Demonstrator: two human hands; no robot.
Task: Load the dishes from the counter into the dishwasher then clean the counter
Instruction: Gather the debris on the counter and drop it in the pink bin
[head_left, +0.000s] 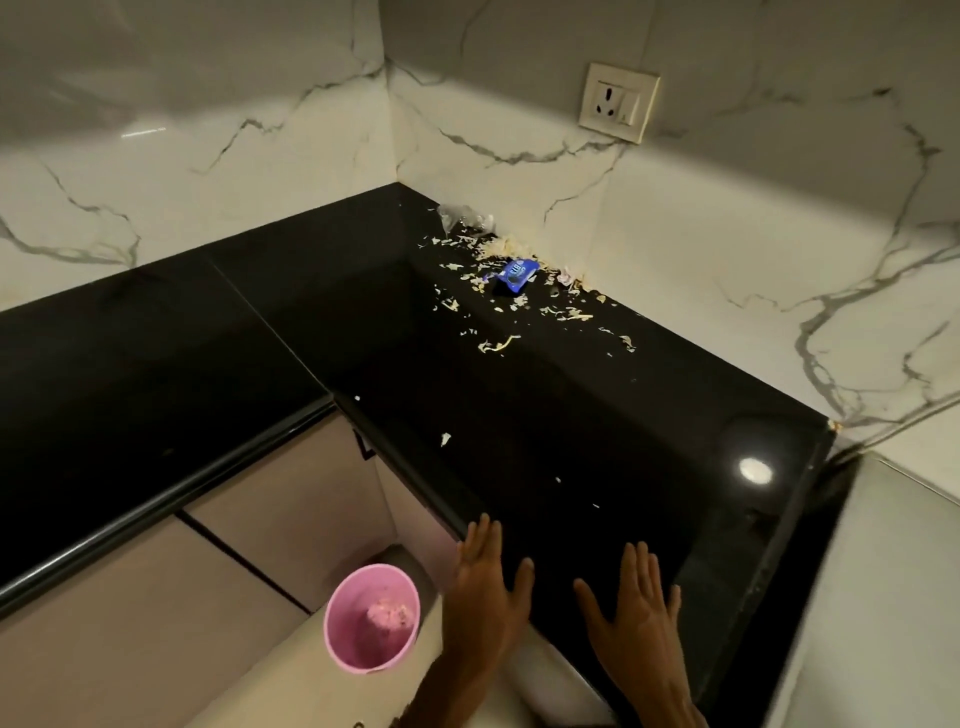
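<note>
The black L-shaped counter (545, 415) carries a scatter of pale food scraps (498, 344) along its back wall. A small blue wrapper (515, 274) lies among them, and a crumpled clear wrapper (462, 216) sits in the corner. My left hand (485, 587) is flat, fingers straight, at the counter's front edge. My right hand (634, 618) is spread flat over the counter beside it. Neither hand holds anything. No dishes show on the counter.
A pink bin (371, 618) with some waste inside stands on the floor below the counter's inner corner. Beige cabinet fronts (218, 545) run under the counter. A wall socket (618, 101) sits on the marble backsplash. A light-coloured surface (883, 597) adjoins at right.
</note>
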